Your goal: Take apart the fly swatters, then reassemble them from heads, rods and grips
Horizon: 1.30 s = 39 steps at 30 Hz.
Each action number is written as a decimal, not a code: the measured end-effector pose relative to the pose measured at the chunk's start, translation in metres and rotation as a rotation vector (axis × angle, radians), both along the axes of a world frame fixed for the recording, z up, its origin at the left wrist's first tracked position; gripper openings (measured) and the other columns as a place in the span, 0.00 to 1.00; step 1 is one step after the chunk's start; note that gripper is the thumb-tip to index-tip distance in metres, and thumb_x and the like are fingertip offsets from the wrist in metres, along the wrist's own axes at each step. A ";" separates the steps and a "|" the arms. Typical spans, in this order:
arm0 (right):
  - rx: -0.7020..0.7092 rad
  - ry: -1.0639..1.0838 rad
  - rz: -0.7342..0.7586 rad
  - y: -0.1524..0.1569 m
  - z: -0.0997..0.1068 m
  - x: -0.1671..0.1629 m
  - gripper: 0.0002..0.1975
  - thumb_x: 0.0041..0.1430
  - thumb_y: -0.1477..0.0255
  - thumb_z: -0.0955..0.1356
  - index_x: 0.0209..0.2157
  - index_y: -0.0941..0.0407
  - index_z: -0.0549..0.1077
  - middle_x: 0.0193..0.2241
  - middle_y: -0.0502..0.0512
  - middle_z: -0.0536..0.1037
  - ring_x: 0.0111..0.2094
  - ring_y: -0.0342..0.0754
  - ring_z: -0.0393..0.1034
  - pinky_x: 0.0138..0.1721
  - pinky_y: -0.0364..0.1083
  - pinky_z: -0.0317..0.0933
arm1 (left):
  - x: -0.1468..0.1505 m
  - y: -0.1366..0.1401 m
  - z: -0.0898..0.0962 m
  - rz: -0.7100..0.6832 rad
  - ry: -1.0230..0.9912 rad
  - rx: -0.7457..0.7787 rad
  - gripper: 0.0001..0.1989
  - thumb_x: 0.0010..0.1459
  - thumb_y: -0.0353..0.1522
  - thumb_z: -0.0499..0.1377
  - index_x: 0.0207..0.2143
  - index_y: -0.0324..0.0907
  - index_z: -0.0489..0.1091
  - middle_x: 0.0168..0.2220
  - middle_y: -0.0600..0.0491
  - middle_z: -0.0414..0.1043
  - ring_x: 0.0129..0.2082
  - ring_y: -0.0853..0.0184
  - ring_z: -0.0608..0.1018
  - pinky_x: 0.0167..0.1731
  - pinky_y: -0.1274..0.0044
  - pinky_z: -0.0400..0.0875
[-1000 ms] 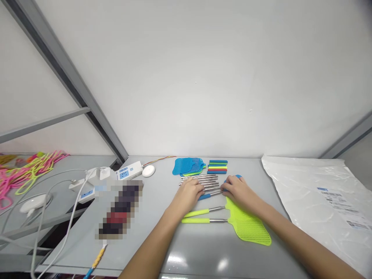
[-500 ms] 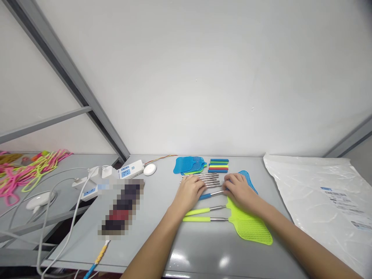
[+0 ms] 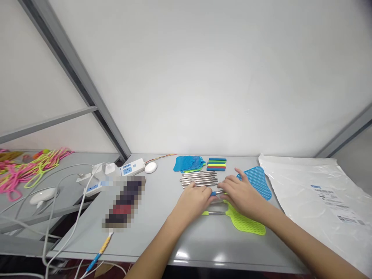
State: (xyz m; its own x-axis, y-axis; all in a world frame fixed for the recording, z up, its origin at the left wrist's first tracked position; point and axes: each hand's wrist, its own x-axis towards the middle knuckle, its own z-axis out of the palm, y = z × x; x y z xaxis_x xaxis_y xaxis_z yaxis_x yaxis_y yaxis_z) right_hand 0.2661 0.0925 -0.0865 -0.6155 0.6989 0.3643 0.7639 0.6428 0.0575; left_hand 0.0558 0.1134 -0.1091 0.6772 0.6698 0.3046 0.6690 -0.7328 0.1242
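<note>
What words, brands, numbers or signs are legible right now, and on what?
None can be read.
Printed label on the white plastic bag: too small and blurred.
Power strip: any markings too small to read.
Pixelated patch: whatever it covers is hidden.

Lit brightly and evenly, apparently from overhead; palest on the wall [image 3: 186,128] beyond the left hand [image 3: 193,201] and right hand [image 3: 240,192], darkening high up and far to their right; glaring in two white spots on the tabletop [image 3: 200,244] nearer than both; faintly glossy on the plastic bag [image 3: 308,209] rightward; pixelated in a patch [image 3: 124,203] leftward; softly blurred on the cords [image 3: 37,170] farthest left; stretched toward the edges
</note>
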 end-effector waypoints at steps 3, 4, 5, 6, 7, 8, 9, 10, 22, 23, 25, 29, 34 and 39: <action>-0.034 -0.076 0.066 -0.009 0.002 -0.006 0.13 0.60 0.83 0.56 0.33 0.54 0.67 0.26 0.50 0.71 0.29 0.45 0.63 0.52 0.54 0.48 | -0.005 -0.011 0.006 -0.009 -0.014 -0.046 0.20 0.65 0.43 0.45 0.30 0.41 0.68 0.26 0.50 0.72 0.26 0.64 0.72 0.34 0.72 0.57; -0.037 -0.099 0.085 -0.011 0.001 -0.006 0.13 0.59 0.84 0.56 0.32 0.54 0.67 0.25 0.49 0.71 0.27 0.45 0.62 0.48 0.52 0.50 | -0.008 -0.016 0.009 0.006 -0.020 -0.087 0.20 0.65 0.44 0.45 0.30 0.42 0.68 0.25 0.51 0.71 0.24 0.65 0.72 0.33 0.73 0.57; -0.030 -0.125 0.104 -0.012 0.001 -0.005 0.13 0.58 0.84 0.56 0.32 0.54 0.66 0.24 0.49 0.70 0.26 0.45 0.61 0.45 0.51 0.51 | -0.011 -0.020 0.011 0.025 -0.030 -0.144 0.20 0.65 0.44 0.45 0.30 0.42 0.67 0.24 0.52 0.70 0.23 0.65 0.71 0.30 0.74 0.56; -0.016 -0.159 0.125 -0.014 0.001 -0.004 0.13 0.58 0.83 0.56 0.33 0.54 0.67 0.24 0.49 0.71 0.26 0.45 0.61 0.43 0.51 0.51 | -0.013 -0.025 0.013 0.043 -0.048 -0.216 0.20 0.64 0.44 0.45 0.29 0.42 0.67 0.23 0.52 0.69 0.22 0.65 0.69 0.28 0.74 0.55; 0.005 -0.197 0.147 -0.016 0.000 -0.004 0.13 0.59 0.83 0.57 0.33 0.54 0.67 0.25 0.50 0.71 0.26 0.45 0.61 0.41 0.50 0.50 | -0.015 -0.030 0.015 0.052 -0.076 -0.302 0.20 0.64 0.44 0.44 0.28 0.43 0.66 0.22 0.53 0.68 0.20 0.66 0.68 0.25 0.75 0.54; 0.032 -0.232 0.168 -0.018 0.000 -0.005 0.12 0.59 0.83 0.57 0.34 0.54 0.67 0.25 0.50 0.71 0.26 0.46 0.60 0.41 0.50 0.50 | -0.016 -0.035 0.016 0.048 -0.117 -0.393 0.21 0.65 0.44 0.44 0.27 0.43 0.65 0.21 0.54 0.67 0.20 0.67 0.66 0.24 0.76 0.52; 0.059 -0.259 0.187 -0.020 0.000 -0.007 0.12 0.59 0.82 0.57 0.34 0.54 0.67 0.25 0.51 0.71 0.26 0.46 0.60 0.40 0.50 0.50 | -0.016 -0.039 0.018 0.033 -0.171 -0.484 0.22 0.65 0.44 0.43 0.25 0.43 0.64 0.21 0.55 0.65 0.20 0.67 0.65 0.22 0.76 0.52; 0.079 -0.276 0.203 -0.021 0.000 -0.010 0.12 0.59 0.82 0.57 0.34 0.54 0.67 0.25 0.51 0.71 0.27 0.47 0.60 0.40 0.50 0.50 | -0.015 -0.041 0.019 0.008 -0.232 -0.573 0.23 0.64 0.45 0.42 0.23 0.43 0.62 0.20 0.55 0.64 0.20 0.68 0.64 0.22 0.76 0.52; 0.261 -0.236 -0.143 0.023 0.029 0.140 0.21 0.68 0.62 0.53 0.33 0.54 0.72 0.25 0.55 0.75 0.26 0.43 0.65 0.37 0.53 0.50 | -0.144 -0.022 0.019 0.208 -0.953 -1.538 0.23 0.59 0.52 0.47 0.24 0.43 0.54 0.19 0.62 0.46 0.15 0.77 0.46 0.15 0.83 0.42; 0.262 -0.210 -0.134 0.026 0.027 0.140 0.21 0.68 0.60 0.53 0.34 0.54 0.72 0.26 0.56 0.75 0.26 0.43 0.65 0.38 0.53 0.50 | -0.143 -0.022 0.022 0.180 -0.993 -1.483 0.22 0.60 0.51 0.48 0.25 0.42 0.56 0.20 0.61 0.49 0.16 0.76 0.50 0.15 0.83 0.46; 0.216 -0.164 -0.052 0.028 0.020 0.116 0.16 0.68 0.64 0.56 0.37 0.53 0.72 0.30 0.55 0.77 0.28 0.44 0.67 0.41 0.53 0.51 | -0.126 -0.020 0.024 0.109 -1.021 -1.324 0.20 0.59 0.49 0.51 0.28 0.41 0.62 0.24 0.57 0.55 0.21 0.74 0.60 0.21 0.81 0.58; 0.065 -0.146 0.063 0.022 -0.001 0.032 0.12 0.67 0.72 0.58 0.33 0.54 0.70 0.25 0.51 0.74 0.25 0.44 0.63 0.40 0.51 0.50 | -0.073 -0.007 0.012 0.091 -1.109 -1.050 0.18 0.58 0.47 0.54 0.35 0.41 0.68 0.34 0.53 0.64 0.28 0.73 0.65 0.28 0.81 0.61; -0.054 -0.074 0.077 0.024 -0.021 -0.011 0.13 0.68 0.72 0.56 0.31 0.55 0.67 0.24 0.49 0.72 0.24 0.43 0.61 0.37 0.48 0.49 | -0.057 0.009 -0.009 0.059 -1.369 -0.948 0.13 0.59 0.43 0.56 0.38 0.42 0.67 0.32 0.55 0.66 0.28 0.74 0.68 0.33 0.79 0.63; -0.100 -0.039 0.049 0.029 -0.032 -0.016 0.13 0.68 0.72 0.56 0.31 0.55 0.67 0.25 0.50 0.72 0.27 0.45 0.62 0.38 0.48 0.49 | -0.068 0.020 -0.013 0.194 -1.394 -0.786 0.15 0.56 0.42 0.59 0.39 0.41 0.65 0.31 0.55 0.70 0.24 0.73 0.72 0.34 0.76 0.66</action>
State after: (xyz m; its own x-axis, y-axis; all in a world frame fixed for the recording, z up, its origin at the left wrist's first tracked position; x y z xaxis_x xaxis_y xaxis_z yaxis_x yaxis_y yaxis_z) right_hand 0.2500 0.1220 -0.1190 -0.6620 0.6994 0.2695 0.7301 0.6830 0.0209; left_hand -0.0122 0.1330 -0.1222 0.0719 0.9880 0.1370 -0.2105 -0.1192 0.9703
